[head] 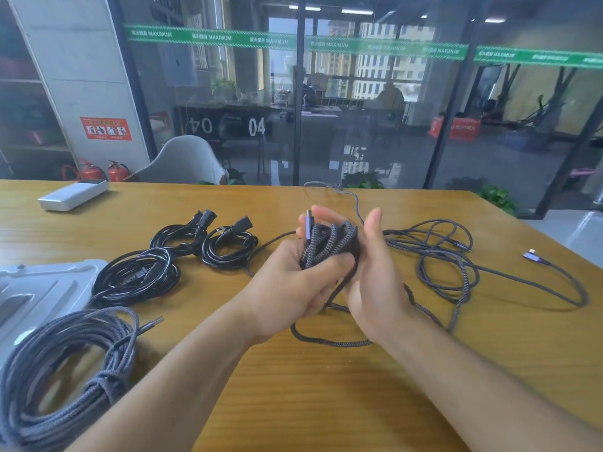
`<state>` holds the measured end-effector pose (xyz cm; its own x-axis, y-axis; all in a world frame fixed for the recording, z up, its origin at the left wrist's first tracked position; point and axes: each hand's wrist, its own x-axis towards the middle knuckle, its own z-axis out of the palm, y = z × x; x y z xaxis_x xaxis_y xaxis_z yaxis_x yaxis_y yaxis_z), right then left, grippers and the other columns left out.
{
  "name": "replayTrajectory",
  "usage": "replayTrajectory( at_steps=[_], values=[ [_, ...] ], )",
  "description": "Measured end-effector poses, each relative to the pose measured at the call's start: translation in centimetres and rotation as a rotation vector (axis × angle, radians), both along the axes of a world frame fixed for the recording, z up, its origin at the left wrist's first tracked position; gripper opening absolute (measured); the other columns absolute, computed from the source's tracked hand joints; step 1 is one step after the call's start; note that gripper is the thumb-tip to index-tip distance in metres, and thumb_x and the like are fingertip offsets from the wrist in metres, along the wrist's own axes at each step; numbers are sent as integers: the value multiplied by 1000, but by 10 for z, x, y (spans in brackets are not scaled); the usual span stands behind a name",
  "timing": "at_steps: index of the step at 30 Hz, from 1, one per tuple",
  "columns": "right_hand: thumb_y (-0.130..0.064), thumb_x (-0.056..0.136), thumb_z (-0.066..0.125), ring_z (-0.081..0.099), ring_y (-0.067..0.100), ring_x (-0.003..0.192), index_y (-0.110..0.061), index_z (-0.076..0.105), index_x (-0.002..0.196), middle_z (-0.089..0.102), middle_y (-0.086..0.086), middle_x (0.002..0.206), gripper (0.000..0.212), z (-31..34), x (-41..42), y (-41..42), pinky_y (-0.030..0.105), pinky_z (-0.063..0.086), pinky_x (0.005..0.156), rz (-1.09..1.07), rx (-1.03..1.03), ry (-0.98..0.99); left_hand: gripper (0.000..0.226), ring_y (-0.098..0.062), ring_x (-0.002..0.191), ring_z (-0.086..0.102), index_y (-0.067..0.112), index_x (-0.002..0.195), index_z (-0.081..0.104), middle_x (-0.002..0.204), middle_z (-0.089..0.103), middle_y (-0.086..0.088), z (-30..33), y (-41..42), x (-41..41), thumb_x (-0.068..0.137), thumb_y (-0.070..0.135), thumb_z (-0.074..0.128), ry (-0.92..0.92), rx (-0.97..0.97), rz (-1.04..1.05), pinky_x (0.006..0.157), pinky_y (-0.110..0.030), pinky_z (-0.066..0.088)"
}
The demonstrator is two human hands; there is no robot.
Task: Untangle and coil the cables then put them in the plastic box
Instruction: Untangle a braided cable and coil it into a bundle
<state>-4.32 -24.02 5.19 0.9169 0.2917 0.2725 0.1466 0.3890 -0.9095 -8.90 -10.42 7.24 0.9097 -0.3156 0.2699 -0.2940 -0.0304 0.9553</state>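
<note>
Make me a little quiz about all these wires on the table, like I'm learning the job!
1. True or false: the left hand grips a bundle of braided cable.
2. How many black coiled cables lie between the lid and the hands? A) one B) three C) six
3. Fill in: the loose purple plug lies to the ____ of the right hand.

Key: 1 true; 2 B; 3 right.
</note>
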Motion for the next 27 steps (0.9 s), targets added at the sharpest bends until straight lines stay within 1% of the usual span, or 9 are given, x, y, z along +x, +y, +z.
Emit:
replayTrajectory(
  at_steps=[4, 7, 10, 12, 15, 19, 21, 25, 27],
  values=[
    [-62, 107, 24, 69, 28, 106, -2, 72, 100, 74, 14, 103, 77, -1, 5, -5, 49, 50, 103, -76, -73, -107, 51, -19, 41, 27, 19, 47, 39, 42, 37, -5, -4, -6, 0, 95, 19, 56, -13, 131, -57, 47, -30, 26],
    [-50, 106, 28, 55, 23, 87, 1, 61, 89, 60, 10, 88, 64, -2, 8, -7, 42, 44, 85, -119, -86, -172, 52, -21, 42, 28, 22, 46, 40, 42, 40, -2, -4, -8, -2, 95, 21, 57, -15, 199, -49, 49, -41, 26],
    [-40, 101, 28, 50, 11, 70, -15, 60, 73, 55, -3, 71, 49, 2, 4, -4, 25, 44, 69, -139, -61, -184, 54, -19, 44, 29, 23, 51, 43, 45, 40, 1, -4, -10, -4, 98, 28, 69, -35, 179, 6, 47, -35, 26],
    [-39, 97, 27, 49, 7, 62, -26, 60, 61, 53, -8, 63, 51, 5, 5, -1, 21, 43, 61, -200, -62, -180, 52, -17, 46, 29, 24, 55, 43, 48, 38, 3, -5, -15, -5, 95, 39, 73, -60, 123, 59, 47, -28, 26],
    [-42, 94, 27, 46, 11, 58, -28, 57, 53, 50, -7, 57, 52, 5, 12, 4, 28, 39, 57, -243, -71, -160, 46, -11, 46, 32, 27, 55, 48, 52, 38, 11, -9, -27, -5, 91, 47, 69, -105, 56, 155, 49, -25, 30],
    [-40, 92, 31, 39, 14, 55, -22, 51, 54, 43, -5, 54, 47, 6, 17, 2, 28, 33, 54, -276, -88, -147, 50, -14, 49, 31, 25, 58, 46, 54, 36, 7, -15, -35, -2, 96, 49, 69, -131, 17, 230, 51, -30, 29],
    [-36, 89, 35, 37, 14, 54, -19, 49, 55, 41, -5, 55, 40, 6, 18, 1, 25, 32, 52, -291, -87, -150, 48, -13, 49, 29, 26, 59, 45, 55, 35, 7, -16, -36, -2, 96, 48, 68, -125, -16, 224, 50, -29, 28],
    [-33, 85, 38, 38, 15, 56, -27, 52, 50, 43, -7, 55, 38, 6, 21, 0, 29, 32, 56, -313, -120, -147, 49, -13, 47, 28, 26, 60, 43, 54, 35, 6, -19, -36, -2, 97, 47, 67, -117, -62, 186, 48, -27, 26],
    [-36, 84, 38, 37, 16, 58, -28, 52, 49, 43, -7, 56, 38, 5, 21, -1, 33, 31, 60, -321, -113, -106, 52, -19, 48, 29, 15, 65, 41, 54, 36, 0, -22, -34, -2, 98, 45, 67, -118, -66, 163, 49, -32, 26]
  ],
)
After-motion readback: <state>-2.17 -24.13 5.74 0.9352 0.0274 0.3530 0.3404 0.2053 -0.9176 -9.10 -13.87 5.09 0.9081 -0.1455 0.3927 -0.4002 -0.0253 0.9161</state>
